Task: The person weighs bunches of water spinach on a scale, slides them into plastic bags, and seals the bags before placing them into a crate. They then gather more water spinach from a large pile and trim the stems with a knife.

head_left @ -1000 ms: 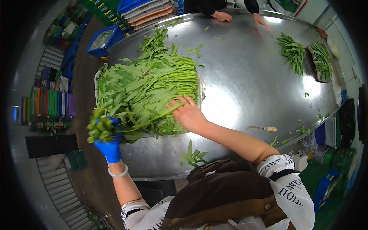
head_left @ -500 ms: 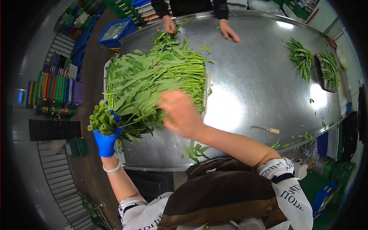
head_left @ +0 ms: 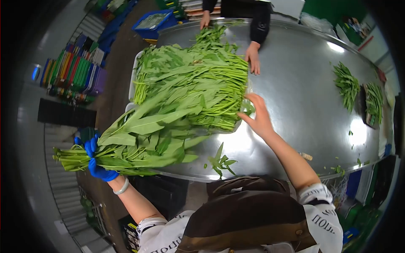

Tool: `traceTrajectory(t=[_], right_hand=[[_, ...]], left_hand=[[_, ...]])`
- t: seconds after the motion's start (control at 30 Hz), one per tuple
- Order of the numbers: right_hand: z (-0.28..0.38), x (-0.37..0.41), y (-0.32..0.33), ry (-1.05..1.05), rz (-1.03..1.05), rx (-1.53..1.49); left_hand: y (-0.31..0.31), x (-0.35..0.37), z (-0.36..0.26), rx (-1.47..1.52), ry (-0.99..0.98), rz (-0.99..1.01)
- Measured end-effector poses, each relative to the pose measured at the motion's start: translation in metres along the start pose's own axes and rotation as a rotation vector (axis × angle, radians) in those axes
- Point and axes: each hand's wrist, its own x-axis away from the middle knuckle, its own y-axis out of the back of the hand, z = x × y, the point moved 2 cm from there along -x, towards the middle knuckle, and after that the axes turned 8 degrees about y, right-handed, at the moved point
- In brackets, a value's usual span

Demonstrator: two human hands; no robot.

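My left hand point(head_left: 100, 168), in a blue glove, is wrapped round the stems of a bunch of water spinach point(head_left: 145, 145). The cut stem ends point left past the table's edge, and the long leaves spread rightward over the front of a big pile of water spinach point(head_left: 181, 80). At that pile's right side is my bare right hand point(head_left: 261, 120), thumb and fingers apart close to the stem ends. A white tray point(head_left: 133, 80) shows its rim at the pile's left side.
Across the metal table point(head_left: 295, 84), a co-worker's hand point(head_left: 253, 58) rests beside the pile; their other hand point(head_left: 205, 20) is at its back. Loose leaves point(head_left: 220, 161) lie near my apron. A knife handle point(head_left: 306, 156) shows behind my forearm. Greens bundles point(head_left: 346, 86) lie far right.
My left hand has swung the bunch outward and down, turning it so its leaves show. My right hand has moved from over the pile to its right side. The co-worker's hand has come nearer the pile.
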Motion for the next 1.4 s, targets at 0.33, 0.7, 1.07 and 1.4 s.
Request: traceTrajectory(t=[0.33, 0.7, 1.07, 1.4], right_hand=[[-0.096, 0.265, 0.093, -0.442, 0.686, 1.020], [-0.149, 0.288, 0.128, -0.519, 0.611, 0.960], [0.063, 0.140, 0.067, 0.177, 0.451, 0.096], [0.079, 0.121, 0.024, 0.270, 0.431, 0.147]], left_hand=[[-0.030, 0.023, 0.062, 0.344, 0.309, 0.092], [-0.102, 0.090, 0.134, -0.239, 1.136, 0.336], [-0.131, 0.167, 0.198, 0.043, 1.451, 0.346], [-0.126, 0.186, 0.200, 0.075, 1.462, 0.368]])
